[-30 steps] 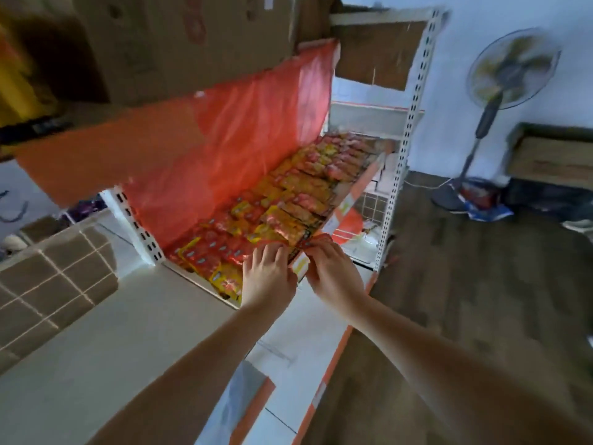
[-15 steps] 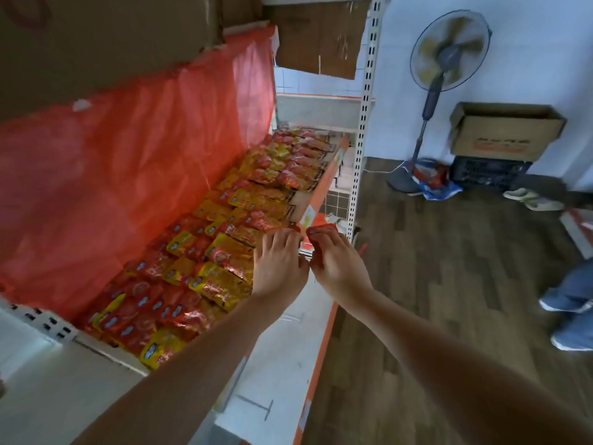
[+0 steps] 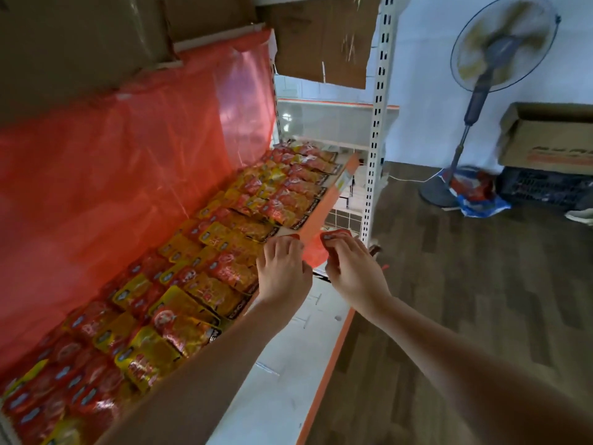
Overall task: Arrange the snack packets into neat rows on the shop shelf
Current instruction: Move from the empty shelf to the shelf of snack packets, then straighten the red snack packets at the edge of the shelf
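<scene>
Shop shelf [image 3: 321,216], orange front lip, white slotted upright [image 3: 375,149] at its far end; stocked with red and yellow snack packets [image 3: 205,284] lying flat in overlapping rows along its whole length. Behind the packets, a translucent red plastic sheet [image 3: 128,162]; above, brown cardboard boxes [image 3: 96,36]. Below, a white lower shelf [image 3: 288,364] with an orange edge. Left hand [image 3: 284,274]: fingers curled down over the shelf's front lip among the front-row packets; whether it grips one cannot be told. Right hand [image 3: 353,271]: just beside the left, off the shelf's front edge, fingers curled round a small red packet [image 3: 333,236]. Room: dark wood-plank floor [image 3: 465,284], pale wall, standing fan [image 3: 500,43] at the far right, open cardboard carton [image 3: 545,136] atop a dark crate [image 3: 542,191] beside it, a crumpled blue and red bag [image 3: 475,194] at the fan's base.
</scene>
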`<state>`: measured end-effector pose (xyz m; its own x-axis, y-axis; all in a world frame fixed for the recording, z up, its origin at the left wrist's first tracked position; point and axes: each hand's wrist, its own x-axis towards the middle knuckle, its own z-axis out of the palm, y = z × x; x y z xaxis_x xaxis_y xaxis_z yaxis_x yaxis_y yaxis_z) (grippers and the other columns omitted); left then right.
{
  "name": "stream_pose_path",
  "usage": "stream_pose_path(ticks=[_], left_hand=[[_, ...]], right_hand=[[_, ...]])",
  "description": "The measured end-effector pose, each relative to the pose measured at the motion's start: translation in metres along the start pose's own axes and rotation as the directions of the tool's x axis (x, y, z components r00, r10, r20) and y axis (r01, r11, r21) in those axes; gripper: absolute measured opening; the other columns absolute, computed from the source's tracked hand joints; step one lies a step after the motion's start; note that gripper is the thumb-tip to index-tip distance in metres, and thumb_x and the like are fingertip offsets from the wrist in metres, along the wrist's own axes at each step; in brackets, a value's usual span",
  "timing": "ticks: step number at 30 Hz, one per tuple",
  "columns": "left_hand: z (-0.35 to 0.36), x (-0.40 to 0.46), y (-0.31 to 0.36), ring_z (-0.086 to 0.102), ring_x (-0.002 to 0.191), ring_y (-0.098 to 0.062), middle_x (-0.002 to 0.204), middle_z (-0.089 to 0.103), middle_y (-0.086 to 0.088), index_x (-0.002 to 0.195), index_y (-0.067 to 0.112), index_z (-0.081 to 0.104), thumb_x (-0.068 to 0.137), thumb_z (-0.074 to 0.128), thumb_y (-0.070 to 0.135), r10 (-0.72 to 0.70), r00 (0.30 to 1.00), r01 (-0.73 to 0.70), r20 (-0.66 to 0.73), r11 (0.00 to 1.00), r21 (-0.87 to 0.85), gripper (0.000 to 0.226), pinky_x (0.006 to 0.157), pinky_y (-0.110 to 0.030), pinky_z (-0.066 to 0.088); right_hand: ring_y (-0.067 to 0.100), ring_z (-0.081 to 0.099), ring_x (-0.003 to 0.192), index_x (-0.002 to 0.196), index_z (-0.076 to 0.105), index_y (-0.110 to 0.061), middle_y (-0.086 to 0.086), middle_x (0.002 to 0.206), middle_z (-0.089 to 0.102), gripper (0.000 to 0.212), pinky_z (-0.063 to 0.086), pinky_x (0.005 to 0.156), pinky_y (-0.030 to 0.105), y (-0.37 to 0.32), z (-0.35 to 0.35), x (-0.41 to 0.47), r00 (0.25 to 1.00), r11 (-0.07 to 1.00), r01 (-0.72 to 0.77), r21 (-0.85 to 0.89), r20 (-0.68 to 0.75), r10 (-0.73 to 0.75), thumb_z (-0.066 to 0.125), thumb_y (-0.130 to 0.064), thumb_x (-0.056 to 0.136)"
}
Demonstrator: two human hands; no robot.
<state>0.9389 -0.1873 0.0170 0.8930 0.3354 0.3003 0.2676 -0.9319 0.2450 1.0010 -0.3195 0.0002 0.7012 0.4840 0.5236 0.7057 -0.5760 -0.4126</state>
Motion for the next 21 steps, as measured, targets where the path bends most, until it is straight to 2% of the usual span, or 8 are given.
stream_pose_path(ticks=[5, 7, 11, 17, 21], left_hand=[[0.001, 0.021, 0.007, 0.033, 0.124, -0.023, 0.127, 0.046, -0.001, 0.117, 0.016, 0.050, 0.088, 0.051, 0.023, -0.169, 0.985, 0.169, -0.023, 0.985, 0.014, 0.030, 0.096, -0.041, 0.037], [0.000, 0.023, 0.003, 0.033, 0.122, -0.023, 0.127, 0.044, 0.000, 0.116, 0.017, 0.049, 0.087, 0.050, 0.024, -0.249, 0.969, 0.249, -0.006, 0.968, 0.031, 0.029, 0.096, -0.041, 0.036], [0.000, 0.036, -0.015, 0.032, 0.120, -0.024, 0.127, 0.043, 0.000, 0.119, 0.020, 0.047, 0.088, 0.049, 0.028, -0.322, 0.947, 0.321, -0.001, 0.943, 0.085, 0.032, 0.097, -0.041, 0.035], [0.002, 0.066, -0.029, 0.029, 0.124, -0.025, 0.129, 0.041, 0.000, 0.120, 0.020, 0.046, 0.089, 0.047, 0.036, -0.383, 0.924, 0.379, 0.013, 0.919, 0.111, 0.034, 0.098, -0.043, 0.033], [0.005, 0.082, -0.040, 0.024, 0.128, -0.026, 0.133, 0.039, -0.001, 0.122, 0.020, 0.043, 0.087, 0.046, 0.031, -0.470, 0.882, 0.465, 0.026, 0.879, 0.105, 0.037, 0.097, -0.045, 0.032]], right_hand=[[0.026, 0.058, 0.105, 0.108, 0.059, -0.003, 0.010, 0.111, 0.063, 0.026, 0.052, 0.087, 0.038, 0.021, 0.008, 0.036, 0.987, 0.986, 0.148, 0.075, 0.045, -0.151, 0.062, -0.008, 0.083], [0.024, 0.057, 0.104, 0.108, 0.059, -0.004, 0.008, 0.110, 0.062, 0.023, 0.053, 0.083, 0.036, 0.019, 0.015, 0.048, 0.981, 0.977, 0.172, 0.128, 0.066, -0.181, 0.059, -0.010, 0.085], [0.025, 0.053, 0.105, 0.109, 0.060, -0.005, 0.008, 0.114, 0.059, 0.025, 0.053, 0.079, 0.038, 0.009, 0.034, 0.068, 0.963, 0.953, 0.221, 0.207, 0.108, -0.247, 0.058, -0.012, 0.085], [0.025, 0.049, 0.115, 0.114, 0.058, -0.004, 0.008, 0.121, 0.056, 0.030, 0.046, 0.095, 0.038, 0.004, 0.051, 0.110, 0.918, 0.922, 0.277, 0.269, 0.209, -0.337, 0.059, -0.015, 0.086], [0.025, 0.046, 0.120, 0.122, 0.055, -0.006, 0.007, 0.128, 0.053, 0.039, 0.045, 0.097, 0.039, 0.003, 0.071, 0.136, 0.884, 0.925, 0.291, 0.246, 0.301, -0.358, 0.061, -0.016, 0.085]])
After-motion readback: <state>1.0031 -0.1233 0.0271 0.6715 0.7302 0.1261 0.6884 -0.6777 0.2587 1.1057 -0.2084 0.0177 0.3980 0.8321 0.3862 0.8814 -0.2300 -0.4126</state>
